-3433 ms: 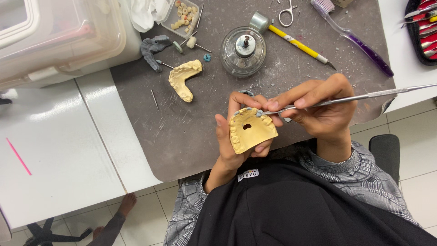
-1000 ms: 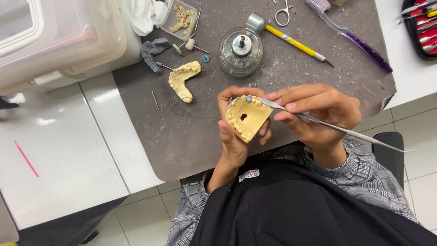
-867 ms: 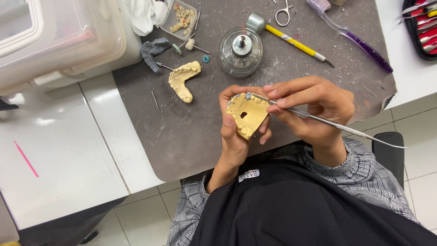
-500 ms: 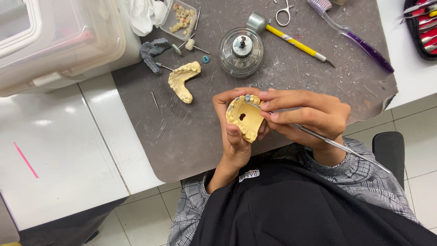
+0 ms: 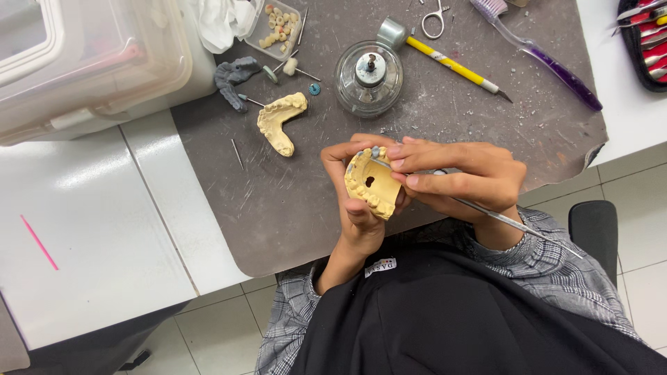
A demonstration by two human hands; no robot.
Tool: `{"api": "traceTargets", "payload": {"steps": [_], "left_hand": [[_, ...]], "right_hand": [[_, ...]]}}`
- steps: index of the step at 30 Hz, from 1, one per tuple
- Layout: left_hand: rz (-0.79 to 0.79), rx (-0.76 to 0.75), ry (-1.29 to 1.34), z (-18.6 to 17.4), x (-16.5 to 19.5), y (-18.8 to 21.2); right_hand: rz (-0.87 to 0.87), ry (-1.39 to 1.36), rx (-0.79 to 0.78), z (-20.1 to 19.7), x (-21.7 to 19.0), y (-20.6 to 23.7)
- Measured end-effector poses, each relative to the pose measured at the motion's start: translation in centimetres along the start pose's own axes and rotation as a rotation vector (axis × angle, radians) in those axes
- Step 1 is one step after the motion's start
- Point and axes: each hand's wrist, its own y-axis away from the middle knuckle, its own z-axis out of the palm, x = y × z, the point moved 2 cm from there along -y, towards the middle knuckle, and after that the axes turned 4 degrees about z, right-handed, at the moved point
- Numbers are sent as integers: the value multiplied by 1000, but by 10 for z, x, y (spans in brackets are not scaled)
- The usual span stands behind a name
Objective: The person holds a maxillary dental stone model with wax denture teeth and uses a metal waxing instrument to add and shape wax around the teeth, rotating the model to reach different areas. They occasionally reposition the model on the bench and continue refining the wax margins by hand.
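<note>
Your left hand [image 5: 356, 208] cradles the yellow dental cast [image 5: 372, 184] at the centre of the frame, fingers curled tight around its back and thumb hooked over the upper rim, so the tooth arch faces you and stays steady off the grey mat [image 5: 278, 208]. Your right hand [image 5: 462, 180] pinches a slim metal carving instrument [image 5: 507, 221] like a pen, fingertips closed near its working end, which meets the cast's top edge; the long handle trails toward the lower right over your wrist. The right fingers rest against the left, likely bracing the tip. A second cast [image 5: 279, 119] lies on the mat at upper left, beside a glass spirit lamp [image 5: 369, 76].
</note>
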Motion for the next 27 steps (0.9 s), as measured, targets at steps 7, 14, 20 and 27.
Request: {"api": "traceTargets", "payload": {"steps": [7, 14, 20, 27], "left_hand": [[-43, -4, 75, 1, 5, -1], [-43, -3, 87, 1, 4, 1], [14, -84, 74, 7, 9, -5], [-77, -142, 247, 14, 18, -13]], "right_hand": [[-25, -22, 15, 0, 3, 0], [-24, -8, 33, -1, 1, 3], [29, 41, 230, 2, -6, 7], [76, -46, 270, -2, -18, 5]]}}
